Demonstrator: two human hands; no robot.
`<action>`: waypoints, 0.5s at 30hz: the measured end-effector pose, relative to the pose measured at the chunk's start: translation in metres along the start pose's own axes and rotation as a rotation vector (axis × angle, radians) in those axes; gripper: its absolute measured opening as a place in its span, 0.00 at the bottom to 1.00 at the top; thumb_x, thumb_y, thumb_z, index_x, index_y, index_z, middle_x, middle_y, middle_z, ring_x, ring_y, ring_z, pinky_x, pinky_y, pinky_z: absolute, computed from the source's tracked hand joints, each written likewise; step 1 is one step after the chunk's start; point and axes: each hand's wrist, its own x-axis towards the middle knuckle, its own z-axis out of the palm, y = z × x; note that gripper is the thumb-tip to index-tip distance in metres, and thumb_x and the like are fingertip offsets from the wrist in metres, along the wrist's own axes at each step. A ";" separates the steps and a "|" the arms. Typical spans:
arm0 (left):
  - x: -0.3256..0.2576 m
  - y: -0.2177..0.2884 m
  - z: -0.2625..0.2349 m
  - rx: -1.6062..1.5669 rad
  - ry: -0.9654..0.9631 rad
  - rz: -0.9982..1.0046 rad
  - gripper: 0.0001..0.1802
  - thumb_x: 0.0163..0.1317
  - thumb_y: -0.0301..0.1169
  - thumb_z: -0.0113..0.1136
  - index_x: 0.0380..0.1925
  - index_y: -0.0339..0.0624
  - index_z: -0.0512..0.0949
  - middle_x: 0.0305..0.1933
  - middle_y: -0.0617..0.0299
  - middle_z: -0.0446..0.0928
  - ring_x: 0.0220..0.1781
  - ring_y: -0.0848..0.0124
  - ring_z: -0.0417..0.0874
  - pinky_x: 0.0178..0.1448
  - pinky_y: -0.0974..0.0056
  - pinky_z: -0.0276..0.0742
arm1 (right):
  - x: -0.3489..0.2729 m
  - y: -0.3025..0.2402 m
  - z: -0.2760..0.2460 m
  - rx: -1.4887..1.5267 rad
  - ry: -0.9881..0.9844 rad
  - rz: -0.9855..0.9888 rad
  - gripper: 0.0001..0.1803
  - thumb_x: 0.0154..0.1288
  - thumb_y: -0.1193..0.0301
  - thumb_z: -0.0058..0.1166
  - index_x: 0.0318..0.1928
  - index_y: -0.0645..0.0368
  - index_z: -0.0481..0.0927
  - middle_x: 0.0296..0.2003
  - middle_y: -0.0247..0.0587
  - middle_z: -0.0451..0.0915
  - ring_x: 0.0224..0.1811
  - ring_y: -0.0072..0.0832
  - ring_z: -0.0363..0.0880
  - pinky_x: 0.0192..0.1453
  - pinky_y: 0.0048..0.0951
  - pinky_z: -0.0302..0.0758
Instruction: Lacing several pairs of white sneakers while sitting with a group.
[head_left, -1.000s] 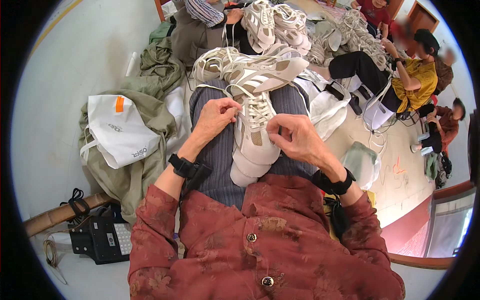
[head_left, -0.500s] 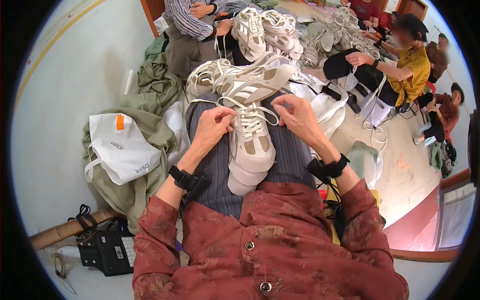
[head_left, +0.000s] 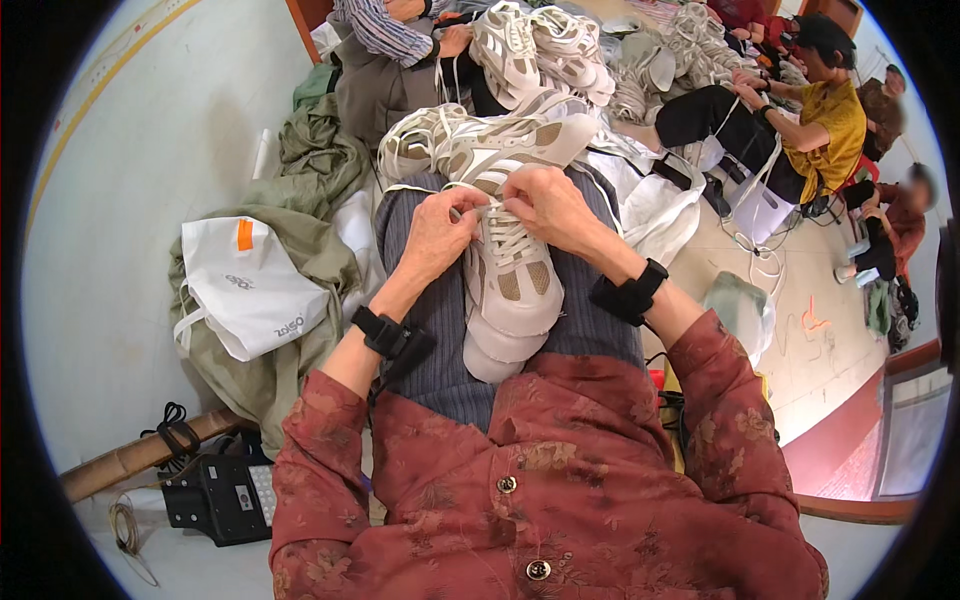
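A white and beige sneaker (head_left: 512, 295) lies on my lap, toe toward me, on grey striped trousers (head_left: 430, 330). My left hand (head_left: 438, 235) pinches the white lace (head_left: 497, 222) at the shoe's upper eyelets. My right hand (head_left: 545, 203) grips the same lace from the other side, fingers closed. Both wrists wear black bands. Another sneaker of the same kind (head_left: 505, 145) rests just beyond my hands, against my knees.
A heap of sneakers (head_left: 540, 45) lies ahead. People sit around it: a striped sleeve (head_left: 375, 25) at the top, a person in a yellow top (head_left: 825, 120) at right. A white bag (head_left: 245, 290) on olive cloth lies left, a black device (head_left: 215, 495) at lower left.
Both hands have moved up the shoe toward its top eyelets and closer together on the lace. The view has shifted slightly.
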 end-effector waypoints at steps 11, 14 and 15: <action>0.004 -0.003 0.005 0.025 0.058 0.030 0.13 0.57 0.26 0.53 0.40 0.36 0.83 0.30 0.49 0.83 0.28 0.63 0.84 0.38 0.62 0.78 | -0.002 -0.009 -0.001 0.244 0.009 -0.003 0.08 0.56 0.74 0.55 0.29 0.70 0.77 0.23 0.52 0.76 0.26 0.37 0.76 0.33 0.36 0.72; 0.006 -0.005 0.004 0.068 0.066 0.047 0.14 0.56 0.26 0.53 0.40 0.36 0.83 0.31 0.47 0.82 0.31 0.58 0.84 0.40 0.60 0.78 | 0.001 -0.013 -0.005 0.151 -0.023 -0.120 0.09 0.56 0.73 0.54 0.29 0.69 0.77 0.24 0.54 0.77 0.29 0.45 0.78 0.35 0.40 0.73; 0.007 -0.005 0.004 0.082 0.064 0.052 0.14 0.56 0.26 0.54 0.40 0.36 0.83 0.31 0.47 0.83 0.31 0.59 0.84 0.40 0.60 0.78 | 0.001 -0.013 -0.006 0.073 -0.050 -0.092 0.09 0.57 0.71 0.54 0.30 0.68 0.77 0.27 0.57 0.78 0.33 0.53 0.79 0.38 0.46 0.73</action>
